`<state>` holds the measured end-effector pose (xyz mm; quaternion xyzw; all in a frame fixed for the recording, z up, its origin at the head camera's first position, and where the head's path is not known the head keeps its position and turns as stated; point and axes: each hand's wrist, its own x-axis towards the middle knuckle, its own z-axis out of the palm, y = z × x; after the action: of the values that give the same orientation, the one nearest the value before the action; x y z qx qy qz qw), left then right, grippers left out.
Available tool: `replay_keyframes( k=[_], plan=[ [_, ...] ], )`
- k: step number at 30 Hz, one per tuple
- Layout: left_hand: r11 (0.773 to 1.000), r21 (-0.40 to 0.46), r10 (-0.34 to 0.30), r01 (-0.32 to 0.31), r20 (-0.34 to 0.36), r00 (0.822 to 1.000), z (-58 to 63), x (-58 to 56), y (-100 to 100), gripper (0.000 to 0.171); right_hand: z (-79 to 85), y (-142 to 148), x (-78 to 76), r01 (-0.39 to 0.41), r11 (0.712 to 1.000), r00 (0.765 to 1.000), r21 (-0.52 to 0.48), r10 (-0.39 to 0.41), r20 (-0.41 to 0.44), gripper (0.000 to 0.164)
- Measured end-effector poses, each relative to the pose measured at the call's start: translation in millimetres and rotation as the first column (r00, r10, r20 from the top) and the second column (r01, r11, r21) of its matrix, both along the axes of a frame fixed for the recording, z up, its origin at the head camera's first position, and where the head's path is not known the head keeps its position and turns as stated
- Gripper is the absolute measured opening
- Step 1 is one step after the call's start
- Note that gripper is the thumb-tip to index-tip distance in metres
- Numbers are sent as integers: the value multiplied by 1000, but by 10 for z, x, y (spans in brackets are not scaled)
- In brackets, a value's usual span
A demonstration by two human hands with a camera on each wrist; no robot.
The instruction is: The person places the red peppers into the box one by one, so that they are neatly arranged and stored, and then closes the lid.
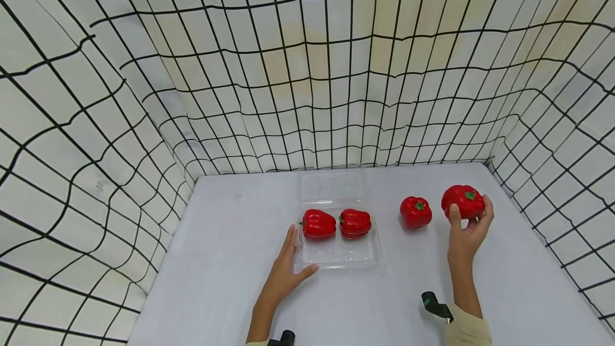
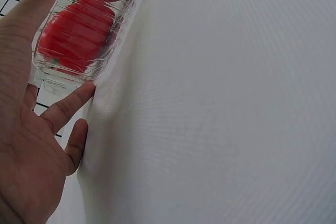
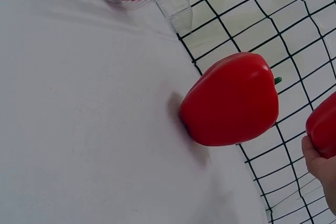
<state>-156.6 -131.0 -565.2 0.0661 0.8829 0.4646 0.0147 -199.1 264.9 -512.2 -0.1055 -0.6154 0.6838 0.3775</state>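
Note:
In the head view a clear plastic clamshell box (image 1: 336,252) lies with its lid (image 1: 331,188) folded back. Inside, side by side, lie a red bell pepper (image 1: 319,224) and a second red bell pepper (image 1: 355,223). My left hand (image 1: 283,276) touches the box's left side, fingers straight and thumb spread at the front edge. To the right of the box, a third bell pepper (image 1: 416,212) stands on the table, its green stem showing. Farther right, my right hand (image 1: 467,236) grips another red bell pepper (image 1: 462,202); the right wrist view shows only part of that grip.
The white table (image 1: 230,292) carries everything. A black wire grid (image 1: 336,84) over white sheeting rises behind the table and along both sides. Dark wrist-camera mounts (image 1: 436,306) stick out near the sleeves.

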Motion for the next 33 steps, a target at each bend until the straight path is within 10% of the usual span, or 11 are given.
replay_keyframes(
  k=[21,33],
  plan=[
    [1000,-8,2,-2,5,1000,-2,17,15,105,164,-549,124,-244,951,969,188,231,90,77],
    [1000,-5,7,-7,0,1000,12,17,8,105,15,-880,120,-490,797,871,352,440,218,80]
  ],
)
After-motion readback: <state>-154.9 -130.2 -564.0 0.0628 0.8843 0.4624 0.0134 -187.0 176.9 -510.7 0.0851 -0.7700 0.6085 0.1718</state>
